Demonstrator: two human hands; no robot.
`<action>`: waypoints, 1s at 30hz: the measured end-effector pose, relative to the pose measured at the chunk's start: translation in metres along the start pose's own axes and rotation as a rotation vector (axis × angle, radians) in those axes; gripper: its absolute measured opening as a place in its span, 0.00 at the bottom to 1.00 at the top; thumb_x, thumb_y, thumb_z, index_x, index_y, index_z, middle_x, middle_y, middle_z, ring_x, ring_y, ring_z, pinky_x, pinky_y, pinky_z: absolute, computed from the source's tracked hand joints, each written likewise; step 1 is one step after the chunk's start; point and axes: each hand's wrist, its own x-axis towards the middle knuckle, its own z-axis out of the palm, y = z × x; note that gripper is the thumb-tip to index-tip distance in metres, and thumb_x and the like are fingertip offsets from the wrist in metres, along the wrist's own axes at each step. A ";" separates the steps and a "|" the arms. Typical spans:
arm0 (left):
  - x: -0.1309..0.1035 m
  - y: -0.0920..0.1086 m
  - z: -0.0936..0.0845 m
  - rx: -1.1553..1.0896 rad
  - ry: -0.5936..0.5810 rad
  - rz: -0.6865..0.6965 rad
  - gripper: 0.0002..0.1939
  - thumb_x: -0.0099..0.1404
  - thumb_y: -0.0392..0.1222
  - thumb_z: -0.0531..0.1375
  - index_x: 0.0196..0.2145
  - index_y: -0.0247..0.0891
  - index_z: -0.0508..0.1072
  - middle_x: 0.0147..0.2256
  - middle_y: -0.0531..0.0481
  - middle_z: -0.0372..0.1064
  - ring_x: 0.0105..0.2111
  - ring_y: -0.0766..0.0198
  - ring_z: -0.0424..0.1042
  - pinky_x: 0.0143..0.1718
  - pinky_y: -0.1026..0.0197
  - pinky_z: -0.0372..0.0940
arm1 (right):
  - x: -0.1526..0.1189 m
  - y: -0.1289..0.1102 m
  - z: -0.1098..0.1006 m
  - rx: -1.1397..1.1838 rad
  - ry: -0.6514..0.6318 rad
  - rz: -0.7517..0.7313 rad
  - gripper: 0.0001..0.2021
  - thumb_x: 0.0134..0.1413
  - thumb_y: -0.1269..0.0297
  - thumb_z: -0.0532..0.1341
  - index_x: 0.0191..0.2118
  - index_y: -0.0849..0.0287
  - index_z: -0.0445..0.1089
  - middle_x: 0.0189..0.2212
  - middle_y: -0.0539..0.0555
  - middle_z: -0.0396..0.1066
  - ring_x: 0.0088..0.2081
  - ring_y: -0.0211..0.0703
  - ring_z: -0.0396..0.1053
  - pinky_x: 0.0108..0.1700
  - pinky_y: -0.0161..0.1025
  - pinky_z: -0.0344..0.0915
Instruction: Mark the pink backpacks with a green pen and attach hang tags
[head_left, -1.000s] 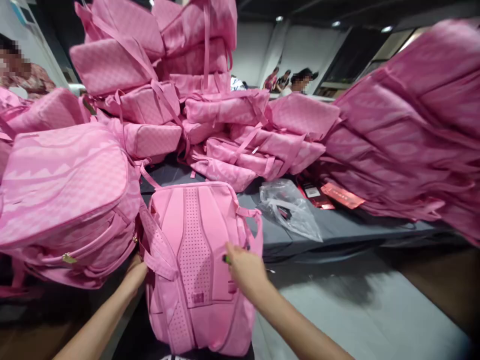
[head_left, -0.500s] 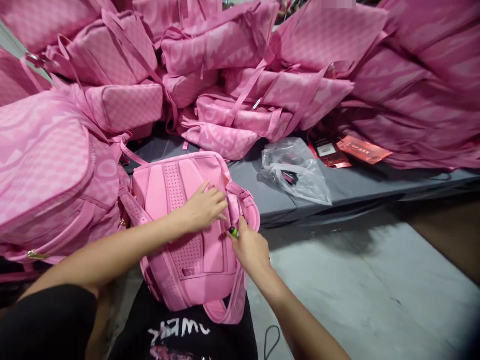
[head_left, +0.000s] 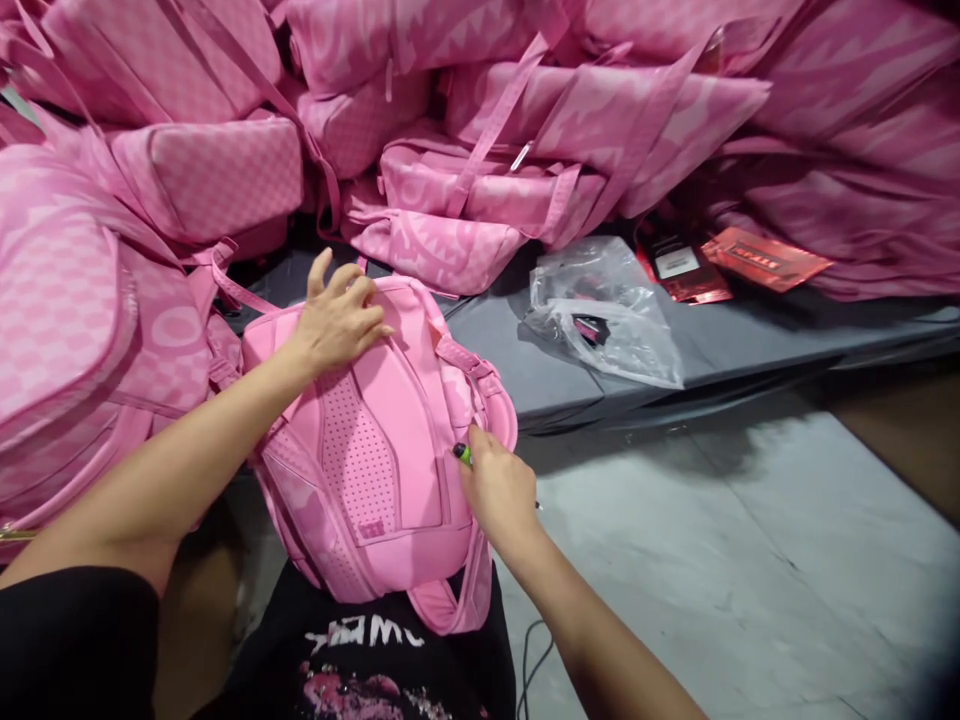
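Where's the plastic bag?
In the head view, the plastic bag lies right of centre on the table, left of the red packets and beyond the right hand.

One camera, worn on the person's head, is looking forward and steeply down from above the lap (head_left: 375, 652). It is viewing the backpack (head_left: 360, 460) at close range, so that this is taking up the near middle, and it is seeing the left hand (head_left: 339, 322) and right hand (head_left: 499, 490) from above and behind. Farther off, it is facing the grey-covered table (head_left: 727, 345), its far edge cutting through the piled pink bags (head_left: 495, 190). On the near right, it is including the pale floor (head_left: 690, 560).
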 end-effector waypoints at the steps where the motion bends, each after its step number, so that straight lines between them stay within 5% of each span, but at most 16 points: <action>1: 0.001 -0.003 -0.002 -0.015 0.018 -0.035 0.23 0.70 0.57 0.55 0.36 0.30 0.71 0.49 0.50 0.70 0.59 0.61 0.52 0.66 0.33 0.24 | 0.000 0.000 0.000 -0.001 -0.008 -0.001 0.09 0.63 0.69 0.54 0.46 0.59 0.68 0.42 0.57 0.76 0.37 0.47 0.76 0.30 0.37 0.60; 5: 0.003 0.008 0.000 -0.042 0.054 -0.122 0.23 0.71 0.57 0.54 0.37 0.29 0.70 0.56 0.47 0.65 0.63 0.58 0.45 0.63 0.31 0.20 | 0.004 0.000 0.001 0.011 -0.028 0.017 0.10 0.63 0.68 0.54 0.47 0.60 0.68 0.42 0.58 0.76 0.37 0.48 0.76 0.31 0.38 0.60; 8: -0.006 0.034 0.010 -0.056 -0.029 0.028 0.23 0.67 0.59 0.58 0.37 0.32 0.72 0.59 0.45 0.61 0.64 0.51 0.46 0.65 0.31 0.27 | 0.004 0.007 -0.002 0.148 -0.022 0.013 0.10 0.63 0.63 0.55 0.45 0.60 0.70 0.41 0.59 0.77 0.38 0.52 0.76 0.34 0.40 0.64; 12: -0.027 0.065 0.018 -0.072 -0.232 0.271 0.22 0.60 0.59 0.64 0.37 0.36 0.73 0.49 0.42 0.68 0.53 0.50 0.63 0.65 0.38 0.49 | -0.005 0.021 -0.024 0.791 0.157 -0.009 0.24 0.62 0.47 0.55 0.52 0.61 0.69 0.41 0.59 0.77 0.38 0.49 0.76 0.40 0.43 0.70; 14: -0.031 0.070 0.016 -0.085 -0.282 0.272 0.20 0.60 0.56 0.66 0.39 0.35 0.74 0.44 0.41 0.70 0.48 0.51 0.65 0.62 0.38 0.53 | -0.010 0.025 -0.036 1.097 0.080 -0.042 0.33 0.60 0.36 0.50 0.54 0.61 0.68 0.37 0.58 0.77 0.31 0.45 0.75 0.34 0.41 0.71; 17: -0.031 0.069 0.009 -0.158 -0.292 0.278 0.17 0.59 0.49 0.67 0.39 0.32 0.75 0.42 0.40 0.70 0.48 0.50 0.65 0.61 0.37 0.54 | -0.010 0.024 -0.041 1.259 -0.085 -0.072 0.43 0.56 0.28 0.43 0.50 0.64 0.72 0.20 0.52 0.72 0.19 0.40 0.69 0.23 0.36 0.66; 19: -0.033 0.067 0.006 -0.250 -0.269 0.277 0.12 0.60 0.43 0.66 0.37 0.33 0.75 0.42 0.40 0.70 0.50 0.49 0.64 0.60 0.37 0.55 | -0.007 0.020 -0.036 1.331 -0.040 -0.069 0.41 0.55 0.28 0.47 0.50 0.63 0.73 0.16 0.50 0.69 0.17 0.39 0.67 0.20 0.35 0.65; 23: -0.040 0.068 0.002 -0.382 -0.248 0.256 0.06 0.62 0.39 0.64 0.36 0.34 0.74 0.43 0.42 0.71 0.55 0.49 0.63 0.62 0.38 0.55 | -0.002 0.010 -0.021 1.388 0.073 -0.031 0.25 0.51 0.45 0.67 0.49 0.58 0.73 0.35 0.56 0.79 0.31 0.44 0.76 0.35 0.41 0.74; 27: -0.045 0.070 0.005 -0.387 -0.221 0.246 0.04 0.63 0.39 0.63 0.34 0.35 0.74 0.41 0.43 0.71 0.56 0.48 0.63 0.62 0.36 0.56 | -0.003 -0.007 -0.009 1.301 0.309 0.136 0.13 0.52 0.54 0.68 0.36 0.59 0.73 0.21 0.47 0.71 0.20 0.35 0.67 0.23 0.32 0.65; 30: -0.047 0.072 0.009 -0.354 -0.181 0.239 0.05 0.65 0.37 0.60 0.32 0.35 0.74 0.42 0.43 0.71 0.57 0.48 0.62 0.62 0.37 0.56 | -0.001 -0.019 -0.001 1.307 0.392 0.154 0.12 0.56 0.54 0.65 0.35 0.60 0.71 0.18 0.46 0.68 0.18 0.34 0.64 0.21 0.32 0.61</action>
